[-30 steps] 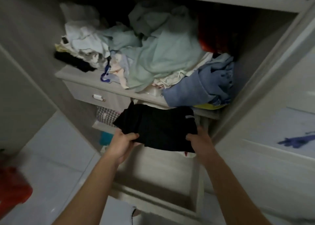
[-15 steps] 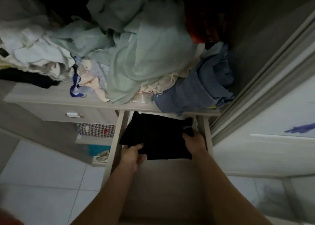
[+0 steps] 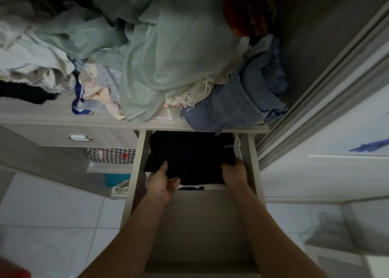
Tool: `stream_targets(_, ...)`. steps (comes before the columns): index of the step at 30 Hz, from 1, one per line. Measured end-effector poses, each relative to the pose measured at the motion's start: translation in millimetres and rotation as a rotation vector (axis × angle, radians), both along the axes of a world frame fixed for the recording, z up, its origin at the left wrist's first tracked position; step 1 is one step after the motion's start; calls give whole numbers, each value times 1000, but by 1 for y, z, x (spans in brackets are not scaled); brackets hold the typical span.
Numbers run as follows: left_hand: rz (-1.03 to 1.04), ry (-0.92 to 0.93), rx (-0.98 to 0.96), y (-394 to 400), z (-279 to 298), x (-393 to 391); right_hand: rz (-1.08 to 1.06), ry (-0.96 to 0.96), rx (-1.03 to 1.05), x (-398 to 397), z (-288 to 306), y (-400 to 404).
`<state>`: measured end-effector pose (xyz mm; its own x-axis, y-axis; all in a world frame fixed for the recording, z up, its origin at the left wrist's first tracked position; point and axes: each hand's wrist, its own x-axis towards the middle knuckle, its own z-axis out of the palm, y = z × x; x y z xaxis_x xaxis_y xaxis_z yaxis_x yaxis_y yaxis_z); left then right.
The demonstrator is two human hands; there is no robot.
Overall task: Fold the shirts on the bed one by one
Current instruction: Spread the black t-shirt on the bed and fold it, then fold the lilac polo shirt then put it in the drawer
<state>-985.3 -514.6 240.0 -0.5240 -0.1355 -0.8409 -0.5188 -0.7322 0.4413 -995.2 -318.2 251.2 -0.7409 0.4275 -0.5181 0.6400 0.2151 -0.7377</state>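
A folded black shirt (image 3: 190,155) is being held at the back of an open drawer (image 3: 251,161), directly ahead of both hands and just under the shelf (image 3: 69,117) that carries a heap of loose clothes (image 3: 168,62). The shirt's long axis is being kept crosswise, from one drawer side to the other. The left hand (image 3: 161,183) is gripping the near left part of the fold, thumb laid on top and fingers curled beneath; the right hand (image 3: 234,173) is gripping the near right corner, close beside the right drawer wall. The hands are being held apart, one toward each end of the near edge, and neither is judged clearly nearer. A white garment with black marks (image 3: 194,187) is being partly covered by the shirt's front edge. Release straight down is judged to be the coming move.
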Motion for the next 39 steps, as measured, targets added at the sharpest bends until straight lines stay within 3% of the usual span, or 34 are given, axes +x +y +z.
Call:
stream_targets(3, 29, 103, 78, -1, 0, -7, 8, 159, 36, -1, 4, 4)
stream_targets(8, -118, -65, -23, -3, -3, 2, 95, 6, 71, 3, 2, 3)
stream_targets(14, -178, 34, -39, -5, 22, 27, 95, 111, 16, 47, 28, -1)
stream_targets(17, -236, 128, -262, -1, 46, 58, 105, 242, -71, 83, 58, 6)
stream_targets(20, -354, 393, -485, 22, 75, 97, -45, 345, -196, 132, 87, 25)
stream_targets(25, -657, 760, -482, 109, 104, 146, -278, 466, -275, 224, 113, 81)
stream_targets(36, -1239, 1016, -287, 343, 102, 322, -867, 556, -29, 502, 108, 238)
stream_targets(39, -1448, 1005, -172, 399, 92, 392, -1073, 536, 23, 591, 99, 260)
